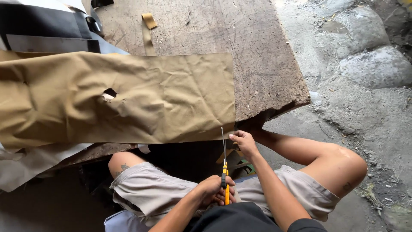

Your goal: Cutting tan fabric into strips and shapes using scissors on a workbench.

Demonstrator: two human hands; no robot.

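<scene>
A wide piece of tan fabric [128, 94], creased and with a small hole near its middle, lies across a worn wooden board [257, 56]. My left hand [214, 189] is closed around the yellow handles of a pair of scissors [224, 172]. Their blades point up to the fabric's near edge. My right hand [243, 144] is at the fabric's lower right corner, fingertips touching the edge beside the blade tips. I sit with both knees apart under the board's near edge.
A narrow tan strip [148, 30] lies on the board's far part. Black and grey sheets [43, 30] are stacked at the top left, and a white sheet [30, 165] hangs at the lower left. Rough concrete floor and large stones [369, 64] are on the right.
</scene>
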